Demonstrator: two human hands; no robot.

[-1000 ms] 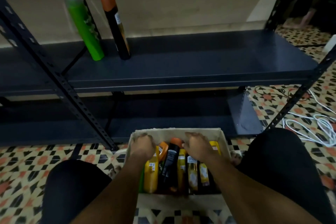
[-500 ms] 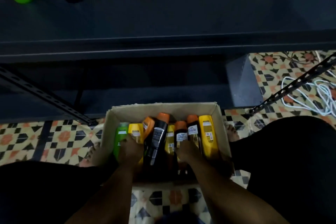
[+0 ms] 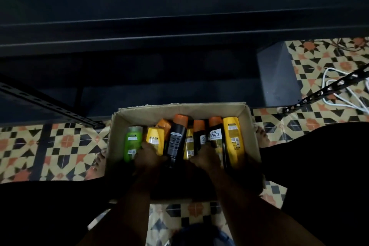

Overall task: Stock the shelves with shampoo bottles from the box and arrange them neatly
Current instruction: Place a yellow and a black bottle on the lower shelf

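An open cardboard box [image 3: 179, 109] stands on the floor between my knees. Several shampoo bottles lie side by side in it: a green one [image 3: 132, 143] at the left, a yellow one [image 3: 155, 140], a tall black one with an orange cap [image 3: 176, 138], a black "Shayla" bottle [image 3: 215, 136] and a yellow one [image 3: 233, 140] at the right. My left hand [image 3: 148, 156] is curled over the lower end of the left yellow bottle. My right hand [image 3: 206, 157] is curled over the lower end of a black orange-capped bottle [image 3: 199, 138]. The fingertips are hidden.
The dark metal shelf [image 3: 179, 40] runs across the top, with a lower shelf [image 3: 159, 90] just behind the box. Perforated uprights slant at the left [image 3: 50, 106] and right [image 3: 329, 90]. White cable [image 3: 339, 94] lies on the patterned tiles. My bare feet [image 3: 98, 164] flank the box.
The view has tilted down, so the green and black bottles standing on the shelf have left the frame. Both hands slid from the bottles' caps toward their lower ends.
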